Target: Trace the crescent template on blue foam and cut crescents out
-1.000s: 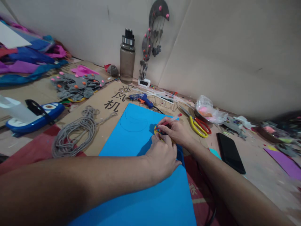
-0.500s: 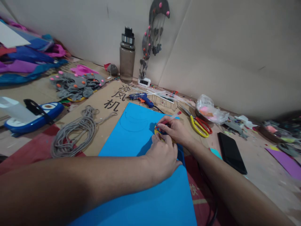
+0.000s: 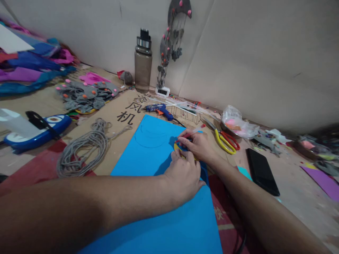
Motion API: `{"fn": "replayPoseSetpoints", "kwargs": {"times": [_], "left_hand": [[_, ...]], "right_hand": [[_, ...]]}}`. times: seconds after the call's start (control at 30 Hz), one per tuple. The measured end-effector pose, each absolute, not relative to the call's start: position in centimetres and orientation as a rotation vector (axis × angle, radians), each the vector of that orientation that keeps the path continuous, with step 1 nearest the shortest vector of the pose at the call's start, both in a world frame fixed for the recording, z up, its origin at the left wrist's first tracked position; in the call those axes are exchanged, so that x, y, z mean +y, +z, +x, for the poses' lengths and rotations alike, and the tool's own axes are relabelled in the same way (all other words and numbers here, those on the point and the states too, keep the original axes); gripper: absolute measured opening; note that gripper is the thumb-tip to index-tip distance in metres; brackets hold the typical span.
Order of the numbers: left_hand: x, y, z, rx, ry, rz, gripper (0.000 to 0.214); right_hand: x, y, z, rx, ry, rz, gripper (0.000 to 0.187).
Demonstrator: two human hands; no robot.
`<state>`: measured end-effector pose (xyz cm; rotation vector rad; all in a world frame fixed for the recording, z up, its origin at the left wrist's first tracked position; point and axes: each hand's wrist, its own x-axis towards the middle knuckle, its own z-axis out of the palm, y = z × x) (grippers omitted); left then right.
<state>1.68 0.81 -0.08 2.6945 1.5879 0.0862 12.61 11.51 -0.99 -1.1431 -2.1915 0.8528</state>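
A large blue sheet (image 3: 143, 158) lies in front of me, with curved crescent-like pencil or pen lines drawn near its far left corner. My left hand (image 3: 185, 174) presses down on a small yellow piece (image 3: 176, 146) on the sheet, mostly hidden under its bent fingers. Just beyond it, my right hand (image 3: 197, 143) grips a slim pen (image 3: 194, 131) with a clear barrel and red end. The pen's tip is down by the yellow piece's far edge, largely covered by fingers.
Behind the sheet lies a blue glue gun (image 3: 160, 110). Scissors (image 3: 224, 139) with yellow and red handles and a black phone (image 3: 262, 171) are on the right. Grey cord (image 3: 83, 151) is coiled at left. A bottle (image 3: 143, 67) stands against the wall.
The right hand and pen have shifted very slightly, with the pen's red end a touch further right. My left hand stays in place, and a little more of the yellow piece shows.
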Motion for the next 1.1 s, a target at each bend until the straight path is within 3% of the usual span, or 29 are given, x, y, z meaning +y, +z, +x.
{"fn": "replayPoseSetpoints", "kwargs": {"times": [1.1], "left_hand": [[0.82,-0.85,1.85,1.612,0.191,2.76,0.068]], "right_hand": [[11.57,-1.27,12.35,-2.035,0.965,-1.214,0.02]]}}
